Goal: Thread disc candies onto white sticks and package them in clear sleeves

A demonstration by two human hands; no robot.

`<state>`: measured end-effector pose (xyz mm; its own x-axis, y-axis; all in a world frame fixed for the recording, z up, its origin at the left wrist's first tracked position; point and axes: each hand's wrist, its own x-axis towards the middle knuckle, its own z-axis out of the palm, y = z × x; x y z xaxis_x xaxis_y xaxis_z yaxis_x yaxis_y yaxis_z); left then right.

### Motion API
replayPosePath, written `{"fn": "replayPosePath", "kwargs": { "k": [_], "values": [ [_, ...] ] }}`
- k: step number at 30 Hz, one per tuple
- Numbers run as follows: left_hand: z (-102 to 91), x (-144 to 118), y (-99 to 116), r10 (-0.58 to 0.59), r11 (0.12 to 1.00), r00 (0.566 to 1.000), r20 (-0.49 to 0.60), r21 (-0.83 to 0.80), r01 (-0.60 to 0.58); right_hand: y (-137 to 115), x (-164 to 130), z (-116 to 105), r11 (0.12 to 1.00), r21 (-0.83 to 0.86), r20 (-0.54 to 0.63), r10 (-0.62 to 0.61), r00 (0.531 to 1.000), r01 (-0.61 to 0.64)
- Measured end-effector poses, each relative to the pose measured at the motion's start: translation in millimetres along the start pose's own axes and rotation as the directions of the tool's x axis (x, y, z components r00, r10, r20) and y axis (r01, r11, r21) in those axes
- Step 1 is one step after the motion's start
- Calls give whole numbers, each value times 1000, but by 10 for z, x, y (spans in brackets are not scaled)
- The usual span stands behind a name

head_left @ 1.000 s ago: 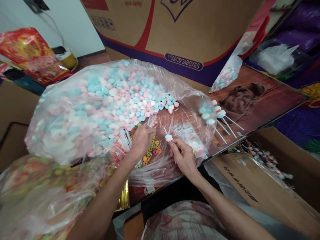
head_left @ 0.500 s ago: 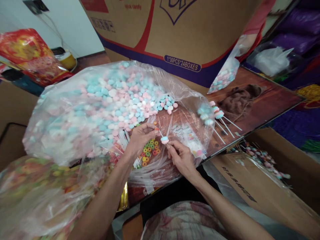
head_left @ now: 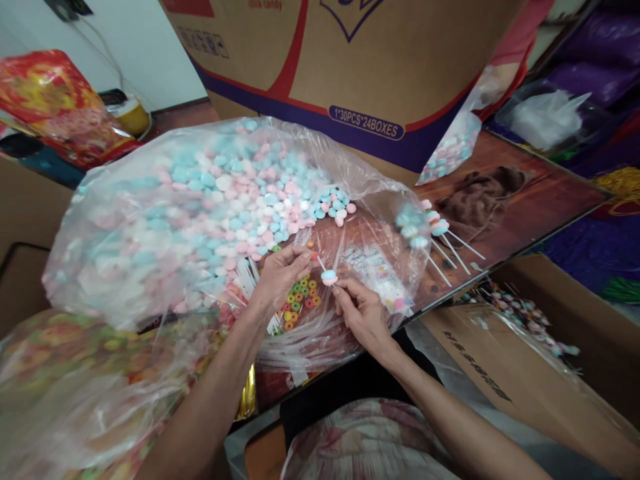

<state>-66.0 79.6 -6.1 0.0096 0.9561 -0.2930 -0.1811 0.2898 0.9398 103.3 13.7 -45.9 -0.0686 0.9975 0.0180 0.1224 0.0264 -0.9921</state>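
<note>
Both hands have drawn together since a second ago, when the left one lay flat in the bag. Now the right hand [head_left: 363, 313] has its grip pinched on a thin stick [head_left: 324, 270] carrying pastel candy discs, and the left hand [head_left: 283, 273] closes its fingertips at the stick's top end — just above loose coloured ring candies [head_left: 300, 298]. Beyond them on the worktop [head_left: 540, 200] sprawls the clear bag [head_left: 200, 213] of pink, blue and white candies; finished sticks [head_left: 440, 233] lie right of it, a cardboard box [head_left: 380, 73] behind.

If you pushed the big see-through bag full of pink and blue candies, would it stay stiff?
Probably not. The clear plastic bag looks thin and crinkled, so it would likely sag. The loose candies inside would probably slide and spill toward its open mouth.
</note>
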Motion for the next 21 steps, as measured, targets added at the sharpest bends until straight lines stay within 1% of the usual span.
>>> {"fn": "replayPosePath", "kwargs": {
  "k": [7,11,16,21],
  "values": [
    [-31,32,-49,-61,994,998,20,-85,63,-24,4,-17,1000,-18,20,9,1000,-9],
    [-49,32,-35,-94,987,995,40,-123,99,-37,2,-19,1000,-11,30,7,1000,-6],
    [-42,26,-11,-132,986,989,72,-95,139,-45,-4,-20,1000,-7,48,20,999,-20],
    [-52,30,-18,-136,985,987,87,-91,144,-38,-3,-19,999,17,38,43,998,-44]
  ]
}}
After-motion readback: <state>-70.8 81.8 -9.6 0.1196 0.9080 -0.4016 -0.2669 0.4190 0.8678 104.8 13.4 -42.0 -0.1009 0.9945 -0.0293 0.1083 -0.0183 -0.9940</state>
